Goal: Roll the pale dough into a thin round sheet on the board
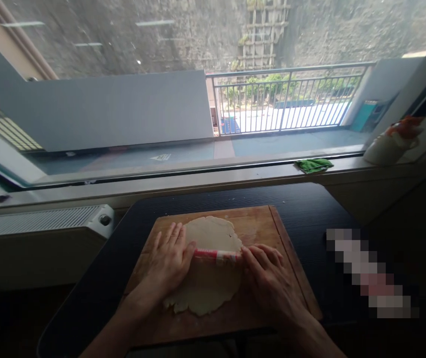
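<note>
A broad sheet of rolled-out dough (209, 288) with ragged edges lies on a wooden board (257, 219). Across its middle rests a slim tube with a red and pale printed label (207, 253). My left hand (170, 256) lies over the tube's left end and the dough's left edge, fingers stretched forward, thumb beside the label. At the other end, my right hand (268, 271) has its fingers bent and close together on the tube. Both tube ends are hidden under the hands.
The board sits on a dark table (97, 288) below a large window. A green cloth (313, 165) and a pale jug-like pot (387, 144) stand on the sill. Left of the table is a white radiator (48, 221). A blurred-out patch (369, 273) covers something at right.
</note>
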Tool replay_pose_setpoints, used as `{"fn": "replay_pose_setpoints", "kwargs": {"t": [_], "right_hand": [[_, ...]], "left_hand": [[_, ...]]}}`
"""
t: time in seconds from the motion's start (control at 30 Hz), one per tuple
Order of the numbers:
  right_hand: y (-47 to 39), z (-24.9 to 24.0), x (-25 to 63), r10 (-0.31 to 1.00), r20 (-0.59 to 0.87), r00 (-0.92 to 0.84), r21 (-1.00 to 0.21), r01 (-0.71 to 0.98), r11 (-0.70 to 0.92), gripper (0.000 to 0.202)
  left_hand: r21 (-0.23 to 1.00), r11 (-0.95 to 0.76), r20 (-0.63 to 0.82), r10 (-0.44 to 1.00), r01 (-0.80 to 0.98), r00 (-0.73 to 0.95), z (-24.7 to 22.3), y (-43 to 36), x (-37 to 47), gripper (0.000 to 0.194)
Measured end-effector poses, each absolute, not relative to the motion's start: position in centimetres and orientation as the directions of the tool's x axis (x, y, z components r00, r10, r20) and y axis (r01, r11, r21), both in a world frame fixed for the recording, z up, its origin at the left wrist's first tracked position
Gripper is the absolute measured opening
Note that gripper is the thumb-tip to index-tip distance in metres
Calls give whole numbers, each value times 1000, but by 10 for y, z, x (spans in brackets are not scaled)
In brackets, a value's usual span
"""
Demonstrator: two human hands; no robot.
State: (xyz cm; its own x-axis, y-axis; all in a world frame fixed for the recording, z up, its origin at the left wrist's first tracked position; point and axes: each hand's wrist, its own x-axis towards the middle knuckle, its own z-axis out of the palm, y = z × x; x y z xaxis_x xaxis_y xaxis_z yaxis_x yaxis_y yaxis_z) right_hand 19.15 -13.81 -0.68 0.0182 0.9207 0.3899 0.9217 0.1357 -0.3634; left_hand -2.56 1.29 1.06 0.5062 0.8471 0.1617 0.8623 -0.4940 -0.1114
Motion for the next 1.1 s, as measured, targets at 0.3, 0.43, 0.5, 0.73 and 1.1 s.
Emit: {"fn": "replay_pose_setpoints", "kwargs": {"t": [0.3, 0.43, 0.5, 0.73, 1.1], "right_hand": [[-117, -6, 204, 919, 348, 183, -377, 925, -42, 41], [-147, -9, 194, 936, 335, 110, -412, 910, 40, 48], [-161, -12, 189, 938, 342, 54, -421, 901, 101, 50], [-147, 3, 197, 946, 323, 10, -411, 902, 131, 39], [-137, 12, 207, 934, 347, 89, -386, 921, 55, 36]], "left_hand": [[25, -451, 18, 893, 892, 450, 20, 104, 81, 59], [-3, -582, 119, 807, 813, 578, 13, 69, 46, 56], [-37, -624, 125, 772, 781, 623, 8, 44, 14, 55], [-61, -556, 121, 820, 829, 559, 6, 33, 1, 57], [39, -514, 50, 858, 857, 512, 17, 68, 57, 57]]}}
